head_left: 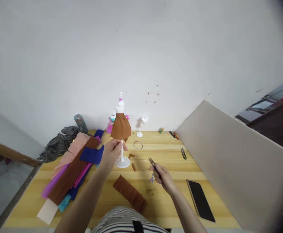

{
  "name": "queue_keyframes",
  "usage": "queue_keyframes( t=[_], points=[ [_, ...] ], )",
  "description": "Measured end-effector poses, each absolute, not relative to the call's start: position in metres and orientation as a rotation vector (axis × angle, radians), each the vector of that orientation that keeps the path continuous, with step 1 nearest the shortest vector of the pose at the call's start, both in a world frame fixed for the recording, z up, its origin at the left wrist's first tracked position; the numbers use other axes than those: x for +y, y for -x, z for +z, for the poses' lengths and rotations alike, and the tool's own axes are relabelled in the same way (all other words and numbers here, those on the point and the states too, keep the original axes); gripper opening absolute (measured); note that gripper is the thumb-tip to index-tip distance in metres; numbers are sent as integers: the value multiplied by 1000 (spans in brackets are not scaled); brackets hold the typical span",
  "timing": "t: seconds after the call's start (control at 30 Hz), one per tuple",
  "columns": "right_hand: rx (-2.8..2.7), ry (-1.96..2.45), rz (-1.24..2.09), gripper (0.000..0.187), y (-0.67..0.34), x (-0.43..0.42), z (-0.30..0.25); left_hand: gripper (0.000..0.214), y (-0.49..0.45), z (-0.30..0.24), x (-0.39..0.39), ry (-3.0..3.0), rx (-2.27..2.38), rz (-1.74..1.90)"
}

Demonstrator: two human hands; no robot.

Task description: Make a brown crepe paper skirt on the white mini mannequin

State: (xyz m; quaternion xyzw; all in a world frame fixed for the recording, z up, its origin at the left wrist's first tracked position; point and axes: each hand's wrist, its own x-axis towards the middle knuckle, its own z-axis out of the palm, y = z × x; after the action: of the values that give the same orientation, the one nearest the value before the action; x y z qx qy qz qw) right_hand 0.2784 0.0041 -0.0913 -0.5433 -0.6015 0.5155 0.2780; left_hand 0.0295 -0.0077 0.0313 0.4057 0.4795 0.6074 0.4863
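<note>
My left hand [115, 148] is closed on the white post of a miniature dress form [120, 108], lifted a little and upright. A pleated brown skirt [121, 127] hangs round its waist, above my fingers; the round white base [122, 162] shows below them. In my right hand [162, 175], a pair of small scissors [152, 161] points up and left, its dark blades slightly apart; my fingers hide the handles. Between me and the form lies a folded brown cloth strip [129, 193]. Small brown scraps [133, 167] lie beside the base.
Layered coloured fabric [68, 174] covers the table's left side, with a striped cloth [62, 142] and grey bottle [80, 123] behind. At right are a phone [201, 200], thread snips [183, 153] and a pale upright panel [228, 155]. A small white stand [139, 133] is near the wall.
</note>
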Motion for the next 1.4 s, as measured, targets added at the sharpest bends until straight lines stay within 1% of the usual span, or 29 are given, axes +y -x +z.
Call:
queue_keyframes(
  t=[0.03, 0.2, 0.33, 0.43, 0.57, 0.77, 0.93, 1.07, 1.13, 1.23, 1.33, 1.4],
  points=[
    [-1542, 1410, 1386, 53, -275, 5, -88, 22, -31, 29, -6, -951, 1214, 1492],
    [-1328, 1197, 1440, 41, -255, 5, -63, 23, -41, 23, 0, -851, 1300, 1547],
    [-986, 942, 1737, 38, -233, -2, -47, 24, -44, 27, -2, -888, 1283, 1515],
    [-850, 834, 1843, 39, -219, -5, -40, 30, -43, 27, -5, -988, 1212, 1435],
    [-846, 806, 1889, 36, -204, -6, -37, 38, -39, 21, -6, -1059, 1044, 1350],
    [-842, 782, 1861, 37, -196, -6, -33, 38, -36, 14, -7, -917, 949, 1360],
    [-828, 763, 1881, 41, -193, -9, -27, 38, -34, 15, -17, -821, 940, 1315],
    [-912, 858, 1730, 43, -187, -12, -26, 36, -33, 15, -23, -776, 948, 1306],
    [-948, 911, 1632, 41, -182, -12, -26, 35, -33, 14, -24, -756, 956, 1317],
    [-985, 943, 1545, 31, -175, -13, -24, 36, -32, 13, -25, -733, 967, 1323],
    [-1034, 954, 1502, 25, -169, -14, -22, 36, -33, 12, -25, -715, 979, 1324],
    [-1048, 960, 1499, 24, -168, -14, -22, 36, -34, 14, -25, -703, 989, 1322]
  ],
)
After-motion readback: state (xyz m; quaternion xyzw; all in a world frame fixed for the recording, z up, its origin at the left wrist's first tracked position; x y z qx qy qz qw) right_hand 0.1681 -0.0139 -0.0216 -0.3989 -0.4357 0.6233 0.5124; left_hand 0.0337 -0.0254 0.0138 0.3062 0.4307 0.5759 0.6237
